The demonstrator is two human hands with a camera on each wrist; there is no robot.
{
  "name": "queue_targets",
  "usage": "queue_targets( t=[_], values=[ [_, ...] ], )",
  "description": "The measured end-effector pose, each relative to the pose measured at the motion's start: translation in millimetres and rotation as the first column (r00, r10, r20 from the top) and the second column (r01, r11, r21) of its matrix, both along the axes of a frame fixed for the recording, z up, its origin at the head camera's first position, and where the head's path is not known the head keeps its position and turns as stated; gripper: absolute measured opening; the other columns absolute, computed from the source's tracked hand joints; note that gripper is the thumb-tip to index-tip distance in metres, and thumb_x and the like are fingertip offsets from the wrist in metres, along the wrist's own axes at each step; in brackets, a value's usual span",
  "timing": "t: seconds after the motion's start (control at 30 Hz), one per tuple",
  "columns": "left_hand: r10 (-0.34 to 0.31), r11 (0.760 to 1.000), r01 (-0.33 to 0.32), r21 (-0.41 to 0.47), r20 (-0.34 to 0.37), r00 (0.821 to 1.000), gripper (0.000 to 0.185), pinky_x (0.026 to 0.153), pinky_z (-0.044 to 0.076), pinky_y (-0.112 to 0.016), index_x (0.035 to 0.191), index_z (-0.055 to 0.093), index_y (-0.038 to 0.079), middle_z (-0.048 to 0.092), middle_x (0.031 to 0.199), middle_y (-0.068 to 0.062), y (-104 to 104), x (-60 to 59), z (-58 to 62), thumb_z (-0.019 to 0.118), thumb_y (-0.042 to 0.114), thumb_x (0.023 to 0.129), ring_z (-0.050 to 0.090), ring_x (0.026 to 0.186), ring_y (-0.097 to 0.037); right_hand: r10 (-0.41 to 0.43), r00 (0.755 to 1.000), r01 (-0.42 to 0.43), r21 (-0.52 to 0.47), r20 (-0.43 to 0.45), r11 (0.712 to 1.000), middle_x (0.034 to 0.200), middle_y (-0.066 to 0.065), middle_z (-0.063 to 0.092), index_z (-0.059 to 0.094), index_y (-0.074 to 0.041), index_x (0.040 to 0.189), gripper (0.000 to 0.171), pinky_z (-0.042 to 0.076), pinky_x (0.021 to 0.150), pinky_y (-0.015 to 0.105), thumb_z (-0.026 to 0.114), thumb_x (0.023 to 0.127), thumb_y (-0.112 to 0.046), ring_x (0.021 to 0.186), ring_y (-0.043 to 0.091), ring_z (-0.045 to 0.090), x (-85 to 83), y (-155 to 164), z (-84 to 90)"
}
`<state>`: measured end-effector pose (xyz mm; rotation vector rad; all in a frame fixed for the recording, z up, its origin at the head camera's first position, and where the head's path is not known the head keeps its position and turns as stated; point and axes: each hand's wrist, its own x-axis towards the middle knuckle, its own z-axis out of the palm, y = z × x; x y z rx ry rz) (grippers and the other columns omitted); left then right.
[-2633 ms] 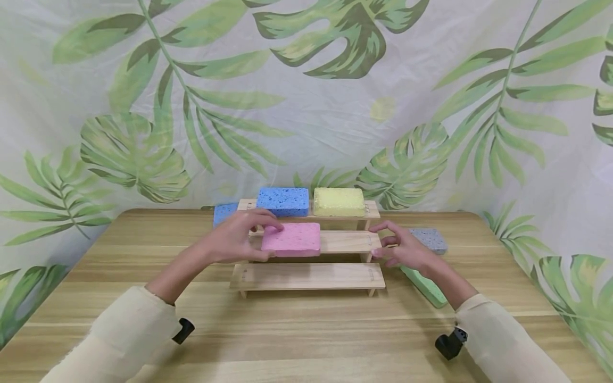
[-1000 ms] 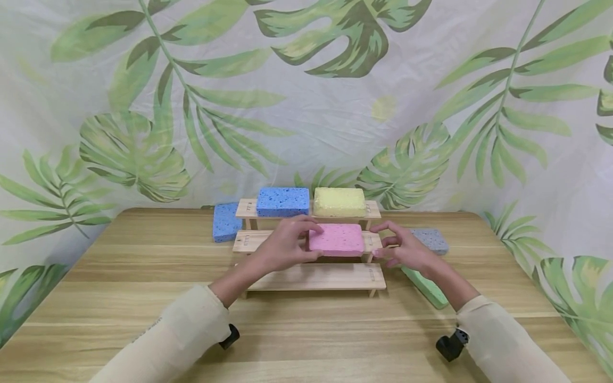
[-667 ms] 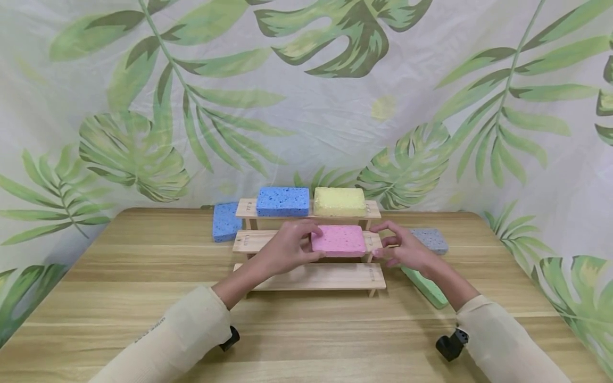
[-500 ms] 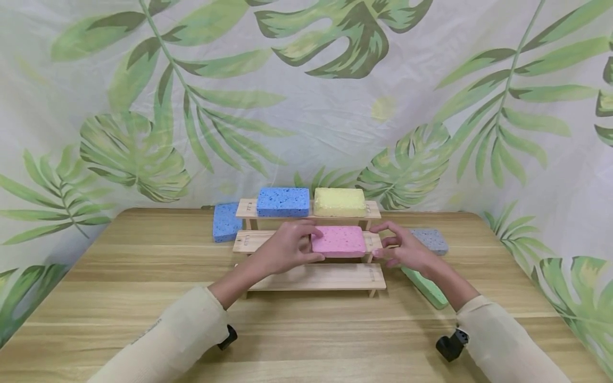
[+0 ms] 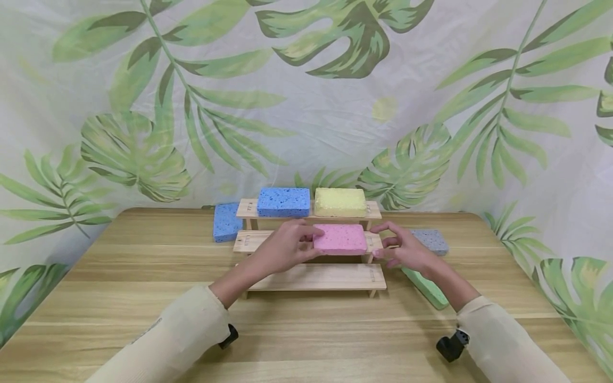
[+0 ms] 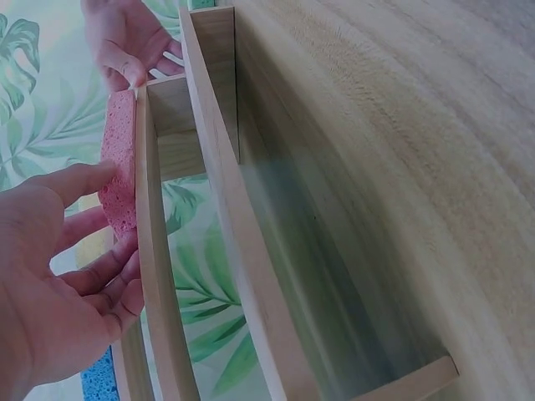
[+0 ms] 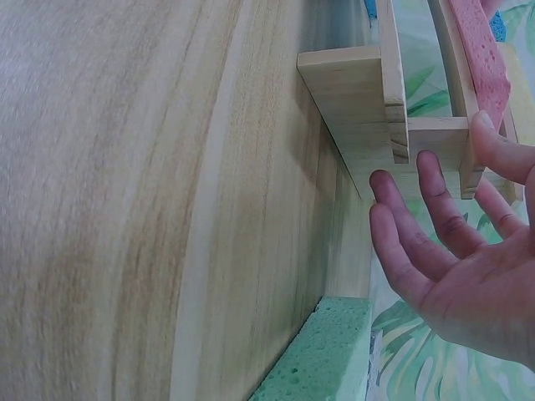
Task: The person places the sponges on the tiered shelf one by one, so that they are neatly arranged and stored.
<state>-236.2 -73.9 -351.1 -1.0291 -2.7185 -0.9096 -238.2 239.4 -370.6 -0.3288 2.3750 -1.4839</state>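
The left hand [image 5: 282, 249] is curling its fingers [image 6: 99, 269] round the left end of the pink sponge [image 5: 340, 239], which is lying on the middle step of the wooden stepped rack [image 5: 311, 276], near its right end. The right hand [image 5: 404, 250] is hovering with relaxed, spread fingers [image 7: 418, 225] just beside that step's right edge, holding nothing. Beyond its fingers a green sponge [image 5: 426, 287] and grey sponge [image 5: 429, 239] are lying on the bench [image 5: 119, 276]. The lowest step is lying bare below both hands.

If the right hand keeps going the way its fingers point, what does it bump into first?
Probably the end of the wooden shelf. The right hand is open, its fingers aimed left at the middle step, already at its end. Just beyond lies the pink sponge. Exact depth is hard to judge.
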Motion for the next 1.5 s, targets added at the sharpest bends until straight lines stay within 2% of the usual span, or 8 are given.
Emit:
queue_targets(
  t=[0.4,0.77,1.2,1.5],
  values=[
    [0.0,0.999,-0.001,0.041,0.017,1.0,0.035,0.067,0.046,-0.025,0.119,0.075,-0.001,0.063,0.084,-0.002,5,-9.8,-3.2,0.084,0.013,0.088,0.053,0.076,-0.016,-0.003,1.0,0.003,-0.003,-0.003,1.0,0.102,0.014,0.062,0.045,-0.005,0.146,0.056,0.058,0.086,0.054,0.072,0.098,-0.012,0.099,0.033,0.068,0.4,0,0.7],
    [0.016,0.999,-0.017,0.04,0.043,0.999,0.037,0.064,0.046,-0.023,0.123,0.074,-0.002,0.063,0.086,-0.004,6,-9.1,-0.1,0.082,0.011,0.089,0.053,0.074,-0.014,-0.001,1.0,0.001,0.009,-0.007,1.0,0.099,0.012,0.059,0.047,-0.006,0.143,0.051,0.058,0.085,0.053,0.071,0.098,-0.012,0.096,0.032,0.066,-1.4,0,1.1],
    [-0.012,0.998,0.008,0.061,0.069,0.998,0.039,0.067,0.046,-0.024,0.126,0.072,-0.001,0.066,0.092,-0.007,2,-7.7,0.4,0.081,0.013,0.091,0.053,0.076,-0.014,0.003,1.0,-0.003,0.002,-0.006,1.0,0.1,0.013,0.061,0.046,-0.006,0.145,0.054,0.058,0.086,0.054,0.072,0.098,-0.013,0.097,0.032,0.066,-0.9,-1,1.0],
    [-0.036,0.994,0.027,0.107,0.08,0.996,0.036,0.072,0.052,-0.028,0.123,0.073,0.001,0.07,0.104,-0.01,-17,0.6,4.4,0.08,0.018,0.092,0.058,0.078,-0.013,-0.006,1.0,0.006,-0.005,0.001,1.0,0.095,0.012,0.061,0.047,-0.005,0.144,0.053,0.058,0.086,0.055,0.072,0.097,-0.009,0.099,0.036,0.07,-2.4,2,-2.9]
  ],
)
